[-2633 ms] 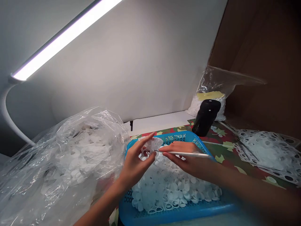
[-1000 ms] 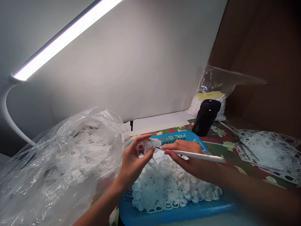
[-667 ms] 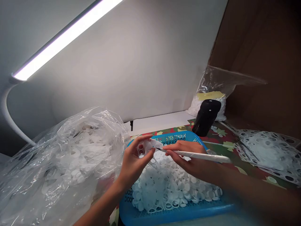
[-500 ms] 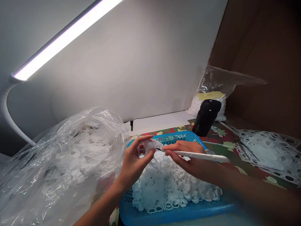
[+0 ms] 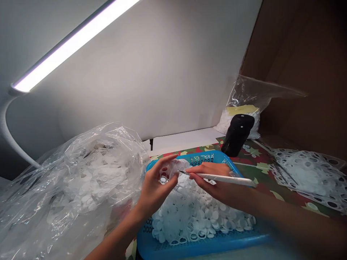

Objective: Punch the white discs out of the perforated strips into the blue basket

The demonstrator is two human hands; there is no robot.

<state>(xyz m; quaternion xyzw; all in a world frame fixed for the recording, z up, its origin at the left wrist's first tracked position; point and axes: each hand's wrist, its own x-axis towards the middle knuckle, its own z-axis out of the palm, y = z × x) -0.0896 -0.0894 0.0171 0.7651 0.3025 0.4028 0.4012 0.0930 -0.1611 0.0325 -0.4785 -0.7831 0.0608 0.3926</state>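
Observation:
My left hand [image 5: 155,187] pinches a small white punched sheet [image 5: 175,167] with round holes, held above the blue basket [image 5: 206,245]. My right hand [image 5: 217,182] grips a thin white pointed tool [image 5: 222,177] like a pen, its tip touching the sheet at the left thumb. The basket is heaped with white discs [image 5: 195,213] and rings.
A large clear plastic bag [image 5: 73,184] of white sheets fills the left. A black bottle [image 5: 237,134] and a smaller bag [image 5: 245,104] stand behind the basket. Spent punched sheets [image 5: 306,173] lie at the right. A lit lamp bar [image 5: 73,41] hangs overhead; a brown cardboard wall [image 5: 306,72] is at right.
The tool's tip stays against the sheet while the left fingers turn the sheet a little. The tool's angle shifts slightly. Both hands remain over the basket.

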